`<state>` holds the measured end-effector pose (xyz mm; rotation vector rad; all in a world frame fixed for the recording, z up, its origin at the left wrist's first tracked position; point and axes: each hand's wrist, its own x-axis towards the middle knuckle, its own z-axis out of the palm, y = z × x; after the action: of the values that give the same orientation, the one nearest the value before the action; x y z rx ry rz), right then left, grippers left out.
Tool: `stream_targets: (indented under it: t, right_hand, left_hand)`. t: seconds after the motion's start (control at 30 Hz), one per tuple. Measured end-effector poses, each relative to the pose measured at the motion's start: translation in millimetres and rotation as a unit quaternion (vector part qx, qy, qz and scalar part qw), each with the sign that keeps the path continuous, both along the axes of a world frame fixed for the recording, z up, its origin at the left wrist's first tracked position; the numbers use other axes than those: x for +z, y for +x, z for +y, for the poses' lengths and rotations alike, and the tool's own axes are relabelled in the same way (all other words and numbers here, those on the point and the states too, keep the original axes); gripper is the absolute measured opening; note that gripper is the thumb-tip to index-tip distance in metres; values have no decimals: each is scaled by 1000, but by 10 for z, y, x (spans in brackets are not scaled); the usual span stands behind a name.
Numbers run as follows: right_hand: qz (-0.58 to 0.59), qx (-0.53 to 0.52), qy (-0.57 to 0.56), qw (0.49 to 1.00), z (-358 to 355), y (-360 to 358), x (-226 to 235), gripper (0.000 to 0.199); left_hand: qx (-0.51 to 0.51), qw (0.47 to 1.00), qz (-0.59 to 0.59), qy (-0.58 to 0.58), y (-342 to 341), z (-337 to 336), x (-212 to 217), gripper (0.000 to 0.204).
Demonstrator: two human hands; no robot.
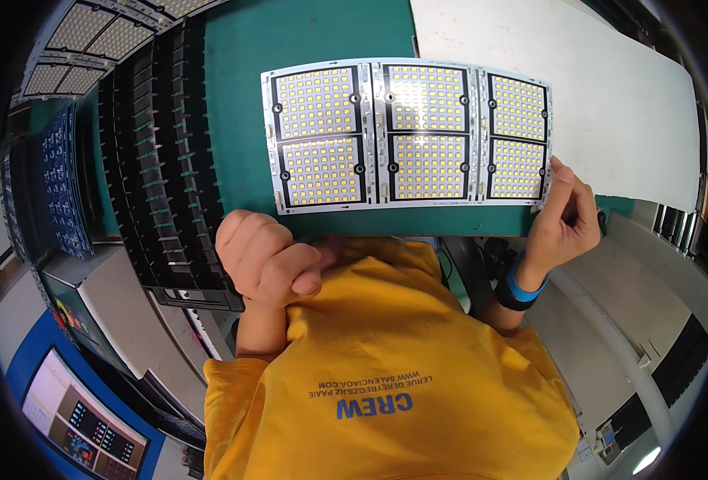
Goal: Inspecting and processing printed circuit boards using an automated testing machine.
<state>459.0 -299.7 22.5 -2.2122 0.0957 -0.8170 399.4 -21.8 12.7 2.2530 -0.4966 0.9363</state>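
Observation:
A white LED circuit board panel [375,136], with rows of small yellow LEDs in several black-framed blocks, spans the middle over the green table mat. Its lower right corner is pinched between the thumb and fingers of my right hand [566,214]. My left hand [267,258] is closed with curled fingers below the panel's lower left corner, apart from it. Whatever those fingers may hold is hidden. Around my right wrist are a blue band and a black band [522,286].
Left of the panel stands a black slotted board rack [162,160]. More LED panels [90,40] lie at the far left, with blue circuit boards [67,180] below them. A white sheet [546,48] covers the right of the green mat [238,160]. A monitor [82,420] is at lower left.

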Motion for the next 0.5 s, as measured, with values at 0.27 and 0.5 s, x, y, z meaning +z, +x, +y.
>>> stream_targets:
  t: [0.27, 0.5]
  right_hand:
    - [39, -15, -7, 999, 11, -24, 59, 18]
    - [-23, -24, 41, 999, -38, -52, 9, 29]
  left_hand:
    - [7, 1000, -10, -5, 23, -47, 17, 41]
    - [4, 1000, -2, 2, 16, -41, -7, 30]
